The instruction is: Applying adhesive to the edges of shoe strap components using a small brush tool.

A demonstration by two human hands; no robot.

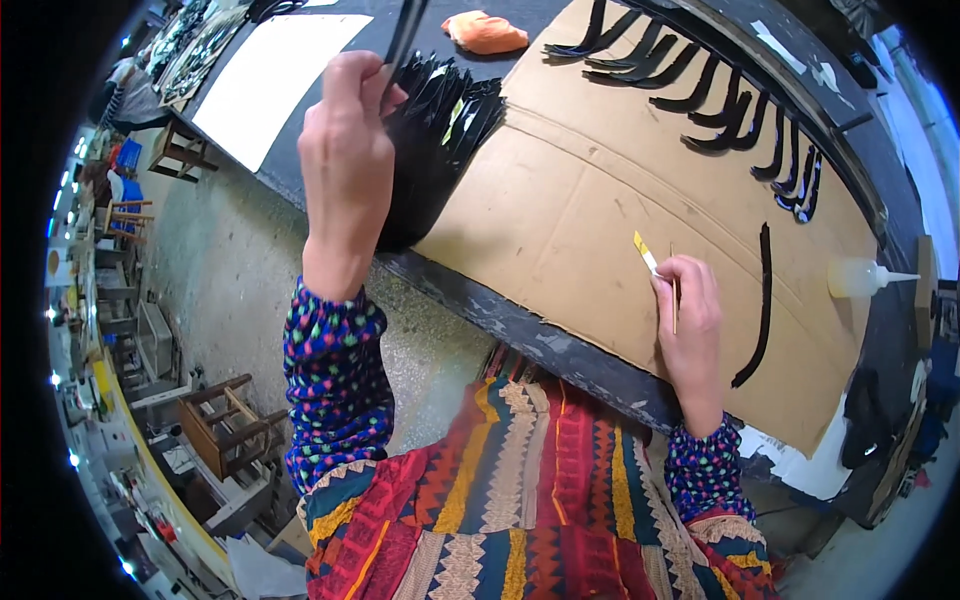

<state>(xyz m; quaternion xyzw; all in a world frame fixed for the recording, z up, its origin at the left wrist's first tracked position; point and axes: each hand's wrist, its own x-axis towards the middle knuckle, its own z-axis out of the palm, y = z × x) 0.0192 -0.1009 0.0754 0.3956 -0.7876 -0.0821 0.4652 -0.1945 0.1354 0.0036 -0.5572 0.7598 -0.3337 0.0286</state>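
Left hand (pixel 347 160): raised over the bench edge, fingers closed around one thin black curved strip (pixel 405 35) — held by its lower part, so the rest stands clear of the heap below.
Strip heap (pixel 435 135): loose pile of black curved strips just under and beside the left hand, at the near left end of the cardboard.
Right hand (pixel 690 325): resting on the cardboard sheet (pixel 580 210), fingers closed on a slim stick with a yellow-white tip (pixel 648 252), tip angled up and away.
Single strip (pixel 762 305): lies flat on the cardboard just right of the right hand, apart from it.
Finished-looking row (pixel 720 100): strips laid side by side along the far edge — spaced, not touching much.
Squeeze bottle (pixel 862 277): on its side, nozzle pointing right, near the single strip.
Orange cloth (pixel 485 32): far end of bench.
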